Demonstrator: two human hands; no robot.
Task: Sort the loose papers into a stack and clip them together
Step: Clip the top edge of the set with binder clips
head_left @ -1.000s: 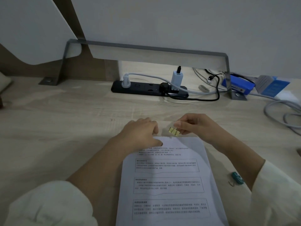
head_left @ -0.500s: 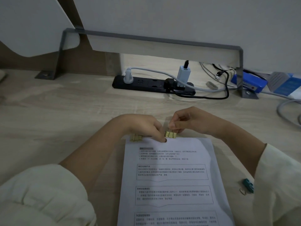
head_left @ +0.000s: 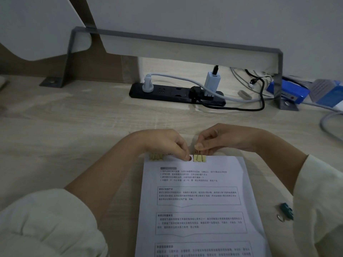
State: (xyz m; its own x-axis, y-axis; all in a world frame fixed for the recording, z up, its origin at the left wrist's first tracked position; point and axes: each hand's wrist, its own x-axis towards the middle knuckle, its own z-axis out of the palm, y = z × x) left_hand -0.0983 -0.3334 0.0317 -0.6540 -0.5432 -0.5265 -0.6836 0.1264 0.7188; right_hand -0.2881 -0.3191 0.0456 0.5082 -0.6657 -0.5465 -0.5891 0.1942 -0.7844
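Note:
A stack of printed white papers lies on the wooden desk in front of me. A yellow binder clip sits on the stack's top edge near the middle, and my right hand pinches its wire handles from above. Another yellow binder clip is fixed at the top left corner, partly hidden under my left hand. The fingertips of that hand press down on the top edge of the papers between the two clips.
A teal binder clip lies on the desk right of the papers. A black power strip with plugs and cables sits at the back under a grey metal bracket. Blue boxes and a grey cable are at the right.
My right hand brought the yellow clip down from above the desk onto the top edge of the papers. The left hand has stayed pressing the papers. The view shifted down and closer.

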